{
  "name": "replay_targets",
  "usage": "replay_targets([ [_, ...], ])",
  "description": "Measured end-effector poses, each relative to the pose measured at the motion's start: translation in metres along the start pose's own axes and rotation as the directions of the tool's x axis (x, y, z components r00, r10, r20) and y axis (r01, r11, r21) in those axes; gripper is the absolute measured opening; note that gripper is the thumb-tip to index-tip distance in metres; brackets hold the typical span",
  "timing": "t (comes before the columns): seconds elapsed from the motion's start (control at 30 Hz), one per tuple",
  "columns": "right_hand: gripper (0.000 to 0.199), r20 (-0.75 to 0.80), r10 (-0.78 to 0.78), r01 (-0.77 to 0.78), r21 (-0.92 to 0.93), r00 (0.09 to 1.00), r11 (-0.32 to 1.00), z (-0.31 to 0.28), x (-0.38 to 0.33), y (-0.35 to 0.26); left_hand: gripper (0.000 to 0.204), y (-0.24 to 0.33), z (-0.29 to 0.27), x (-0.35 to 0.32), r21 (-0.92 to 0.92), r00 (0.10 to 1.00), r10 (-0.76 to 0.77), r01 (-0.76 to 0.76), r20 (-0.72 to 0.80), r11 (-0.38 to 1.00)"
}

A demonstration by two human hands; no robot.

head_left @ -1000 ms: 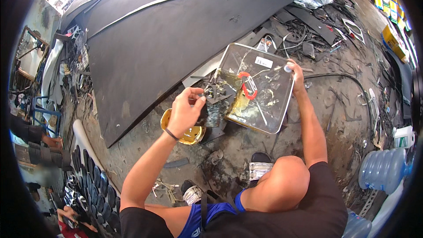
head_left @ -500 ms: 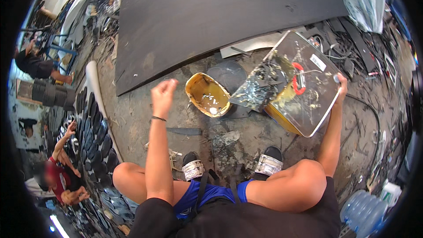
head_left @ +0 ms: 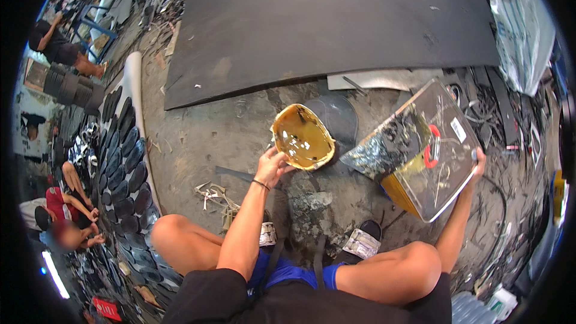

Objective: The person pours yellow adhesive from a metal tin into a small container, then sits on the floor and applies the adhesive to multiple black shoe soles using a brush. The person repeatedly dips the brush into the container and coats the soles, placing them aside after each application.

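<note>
A small yellowish tub (head_left: 331,155) with a crusted rim holds amber, glossy liquid. My left hand (head_left: 274,167) grips the tub's near left edge, its fingers curled under and around the side. To the right is a large rectangular tin (head_left: 453,162), tilted, with a red handle (head_left: 432,146) on its top and dried smears over its surface. My right hand (head_left: 478,163) is closed on the tin's right edge, next to a small round cap. Dark, shiny residue (head_left: 384,150) coats the tin's side that faces the tub.
A big dark sheet (head_left: 336,24) lies beyond the tub. Rubber scraps (head_left: 480,108) litter the floor behind the tin. Cut dark soles (head_left: 129,162) are spread at left, near a seated person in red (head_left: 60,204). A clear plastic bottle (head_left: 471,309) sits at lower right.
My left hand has come down from the air beside the tub and taken hold of its edge. My right hand keeps its grip on the tin. The view has shifted.
</note>
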State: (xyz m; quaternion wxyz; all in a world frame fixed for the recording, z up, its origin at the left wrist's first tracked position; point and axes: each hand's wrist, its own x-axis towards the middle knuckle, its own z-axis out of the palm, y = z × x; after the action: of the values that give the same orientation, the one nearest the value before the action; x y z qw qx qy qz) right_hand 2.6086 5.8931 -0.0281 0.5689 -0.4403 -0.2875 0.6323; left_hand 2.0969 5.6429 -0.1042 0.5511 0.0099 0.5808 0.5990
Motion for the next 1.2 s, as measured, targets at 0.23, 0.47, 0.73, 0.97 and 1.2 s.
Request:
replay_targets([
  [0.23, 0.066, -0.091, 0.076, -0.114, -0.562, 0.993, 0.819, -0.077, -0.023, -0.007, 0.053, 0.051, -0.022, -0.150, -0.244, 0.975, -0.094, 0.043, -0.202, 0.969],
  [0.47, 0.063, -0.374, 0.310, -0.450, -0.864, 0.874, 0.226, -0.060, -0.113, -0.143, 0.066, 0.207, 0.045, -0.399, -0.409, 0.949, 0.050, -0.182, -0.312, 0.894],
  [0.73, 0.009, 0.438, 0.780, 0.206, -0.899, 0.448, 0.386, 0.185, -0.105, -0.143, 0.053, 0.246, 0.083, -0.656, -0.654, 0.812, 0.118, -0.539, -0.572, 0.531],
  [0.97, 0.023, 0.535, 0.710, 0.344, -0.843, 0.458, 0.413, 0.446, -0.259, -0.165, 0.040, 0.171, 0.068, -0.810, -0.520, 0.528, 0.006, -0.837, -0.849, 0.169],
  [1.2, 0.019, 0.470, 0.871, 0.533, -0.778, 0.143, 0.333, 0.521, -0.447, -0.077, 0.052, 0.079, 0.015, -0.951, -0.242, 0.228, -0.156, -0.967, -0.961, 0.079],
])
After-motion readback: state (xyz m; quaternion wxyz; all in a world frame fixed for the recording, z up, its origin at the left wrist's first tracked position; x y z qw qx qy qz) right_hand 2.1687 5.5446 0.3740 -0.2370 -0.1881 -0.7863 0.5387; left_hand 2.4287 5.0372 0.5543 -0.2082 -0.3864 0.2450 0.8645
